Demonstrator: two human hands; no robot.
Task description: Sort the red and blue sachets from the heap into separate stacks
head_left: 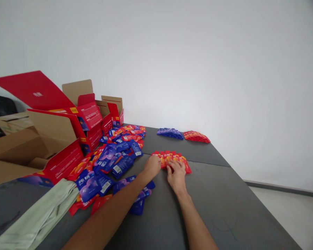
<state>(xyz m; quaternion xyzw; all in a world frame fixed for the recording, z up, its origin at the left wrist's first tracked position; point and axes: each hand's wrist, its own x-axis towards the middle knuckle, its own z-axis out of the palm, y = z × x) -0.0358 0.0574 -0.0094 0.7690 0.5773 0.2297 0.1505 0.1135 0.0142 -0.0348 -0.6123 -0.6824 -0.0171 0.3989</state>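
A fanned row of red sachets (168, 157) with orange fruit prints lies on the dark table. At the row's left end, my left hand (153, 166) is closed, its curled fingers against a red sachet; the fingertips are partly hidden. My right hand (176, 175) rests on the front of the row, fingers apart and slightly bent, touching the sachets from above. Left of my left forearm spreads a loose pile of blue sachets (122, 166) mixed with red ones. Some blue sachets lie partly under my left forearm in view.
Behind the row lie a fanned blue stack (170, 133) and a fanned red stack (197, 136). Open red cartons (65, 161) with brown insides line the left side. A pale green cloth (39, 215) lies at front left. A white wall borders the table (219, 205).
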